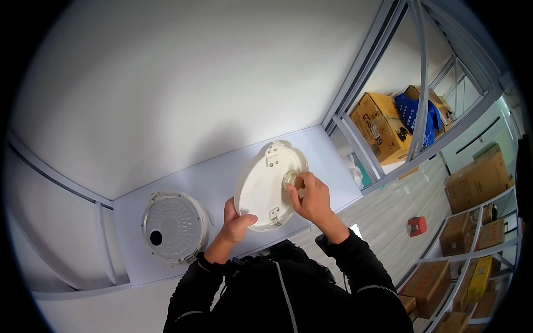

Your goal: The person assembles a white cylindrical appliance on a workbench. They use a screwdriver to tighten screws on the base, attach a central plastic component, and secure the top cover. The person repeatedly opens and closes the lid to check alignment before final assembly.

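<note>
A round cream-white plastic lid (265, 186) is held up, tilted, over the table, with two metal latch fittings near its rim. My left hand (237, 223) grips its lower left edge, thumb on the inner face. With fingers closed, my right hand (312, 200) pinches a small round cream-coloured cap (291, 180) at the right part of the lid. Whether the cap is fixed to the lid I cannot tell. Left of my hands, on the table, stands a round white tub (176, 227) with a patterned grey top and a dark round hole.
The pale table (222, 176) meets a white wall behind. To the right, a metal frame (355, 133) stands before a cardboard box (383, 127) and a blue bag (415, 114). A red stool-like object (417, 225) sits on the floor near shelves of boxes (427, 284).
</note>
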Demonstrator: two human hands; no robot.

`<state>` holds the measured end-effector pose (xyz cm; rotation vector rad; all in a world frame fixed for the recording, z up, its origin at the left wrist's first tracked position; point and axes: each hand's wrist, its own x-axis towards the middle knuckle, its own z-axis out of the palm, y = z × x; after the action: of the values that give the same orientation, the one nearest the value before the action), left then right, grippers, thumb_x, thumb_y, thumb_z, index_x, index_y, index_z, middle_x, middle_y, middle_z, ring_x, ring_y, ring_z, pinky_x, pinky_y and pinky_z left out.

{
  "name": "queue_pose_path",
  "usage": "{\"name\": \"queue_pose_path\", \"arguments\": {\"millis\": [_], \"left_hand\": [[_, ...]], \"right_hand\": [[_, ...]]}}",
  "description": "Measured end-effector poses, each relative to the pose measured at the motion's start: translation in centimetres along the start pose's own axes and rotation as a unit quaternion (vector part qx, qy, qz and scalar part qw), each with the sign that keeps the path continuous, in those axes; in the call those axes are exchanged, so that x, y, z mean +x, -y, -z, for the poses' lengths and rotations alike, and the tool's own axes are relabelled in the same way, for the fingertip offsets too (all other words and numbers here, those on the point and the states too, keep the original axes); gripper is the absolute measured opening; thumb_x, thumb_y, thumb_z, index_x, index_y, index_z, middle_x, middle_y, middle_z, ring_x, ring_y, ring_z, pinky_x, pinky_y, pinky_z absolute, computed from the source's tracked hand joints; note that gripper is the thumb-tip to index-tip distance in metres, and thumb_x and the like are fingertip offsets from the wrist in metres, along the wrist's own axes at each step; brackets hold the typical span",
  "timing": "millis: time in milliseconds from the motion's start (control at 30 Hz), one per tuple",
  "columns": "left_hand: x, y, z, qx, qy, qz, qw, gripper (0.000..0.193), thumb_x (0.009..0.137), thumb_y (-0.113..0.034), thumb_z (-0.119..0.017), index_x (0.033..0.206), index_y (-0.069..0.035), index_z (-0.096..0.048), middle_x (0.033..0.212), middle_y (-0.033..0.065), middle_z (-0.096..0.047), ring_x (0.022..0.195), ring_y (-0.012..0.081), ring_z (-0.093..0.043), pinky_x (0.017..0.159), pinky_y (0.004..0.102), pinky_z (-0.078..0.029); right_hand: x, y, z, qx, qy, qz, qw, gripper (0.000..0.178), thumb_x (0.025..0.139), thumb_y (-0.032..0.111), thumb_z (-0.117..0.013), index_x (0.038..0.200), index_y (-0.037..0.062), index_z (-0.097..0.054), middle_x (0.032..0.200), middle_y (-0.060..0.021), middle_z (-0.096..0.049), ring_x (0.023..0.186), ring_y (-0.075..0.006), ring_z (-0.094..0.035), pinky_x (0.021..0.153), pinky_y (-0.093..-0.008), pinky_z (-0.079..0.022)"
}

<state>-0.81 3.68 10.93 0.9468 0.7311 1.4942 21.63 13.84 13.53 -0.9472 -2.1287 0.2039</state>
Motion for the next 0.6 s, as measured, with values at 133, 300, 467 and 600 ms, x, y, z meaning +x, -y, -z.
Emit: {"name": "queue_pose_path", "arguments": {"millis": [133, 300, 467, 600], "left_hand": [[0.0, 0.3, 0.2, 0.006, 0.001, -0.007, 1.000, 0.059, 0.076, -0.004, -0.060, 0.133, 0.010, -0.058, 0.122, 0.0134, -0.070, 0.111, 0.0206, -0.066, 0.098, 0.0348, -0.053], [-0.9, 1.3, 0.3, 0.038, -0.019, 0.017, 0.999, 0.057, 0.080, -0.005, -0.064, 0.135, 0.008, -0.057, 0.124, 0.0131, -0.069, 0.112, 0.0195, -0.065, 0.098, 0.0349, -0.052], [-1.4, 0.7, -0.5, 0.162, -0.005, -0.053, 0.985, 0.053, 0.082, -0.008, -0.067, 0.132, 0.005, -0.062, 0.125, 0.0160, -0.070, 0.110, 0.0241, -0.068, 0.096, 0.0370, -0.053], [-1.4, -1.7, -2.1, 0.432, 0.037, -0.198, 0.879, 0.058, 0.076, -0.005, -0.072, 0.134, -0.005, -0.067, 0.130, 0.0142, -0.069, 0.117, 0.0309, -0.069, 0.097, 0.0424, -0.056]], "right_hand": [[0.3, 0.6, 0.6, 0.045, 0.050, -0.085, 0.994, 0.041, 0.099, 0.032, -0.071, 0.121, 0.0019, -0.055, 0.078, -0.0114, -0.066, 0.069, -0.0304, -0.067, 0.060, -0.0399, -0.052], [-0.1, 0.1, 1.6, 0.118, 0.060, -0.151, 0.980, 0.044, 0.110, 0.037, -0.052, 0.135, 0.0016, -0.047, 0.076, -0.0122, -0.065, 0.070, -0.0291, -0.067, 0.064, -0.0390, -0.050], [-0.9, -1.0, 2.7, 0.202, -0.013, -0.201, 0.958, 0.050, 0.112, 0.044, -0.044, 0.138, 0.0016, -0.045, 0.079, -0.0112, -0.064, 0.071, -0.0265, -0.066, 0.067, -0.0404, -0.052], [-1.6, -0.6, 5.4, 0.439, 0.054, -0.310, 0.842, 0.073, 0.110, 0.064, -0.031, 0.151, 0.0031, -0.039, 0.118, -0.0142, -0.064, 0.101, -0.0223, -0.066, 0.089, -0.0318, -0.050]]}}
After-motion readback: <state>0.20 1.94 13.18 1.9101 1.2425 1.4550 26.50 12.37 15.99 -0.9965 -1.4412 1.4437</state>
